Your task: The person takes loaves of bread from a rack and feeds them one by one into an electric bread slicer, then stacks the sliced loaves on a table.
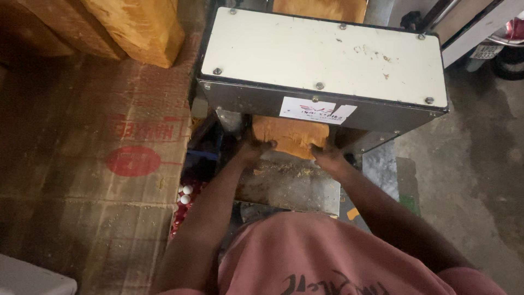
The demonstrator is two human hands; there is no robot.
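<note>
A golden-brown bread loaf (290, 135) pokes out from under a metal machine with a flat white lid (322, 54). My left hand (252, 148) grips the loaf's left end, and my right hand (325, 154) grips its right end. The loaf rests at the top of a crumb-strewn metal tray (289, 183) that slopes toward me. The back part of the loaf is hidden under the machine. Another loaf (319, 8) shows behind the machine at the top.
Flattened brown cardboard (98, 164) with red print covers the surface on the left. Large loaves (136, 27) lie at the top left. A grey concrete floor (469, 175) is on the right. Small white balls (185, 194) sit left of the tray.
</note>
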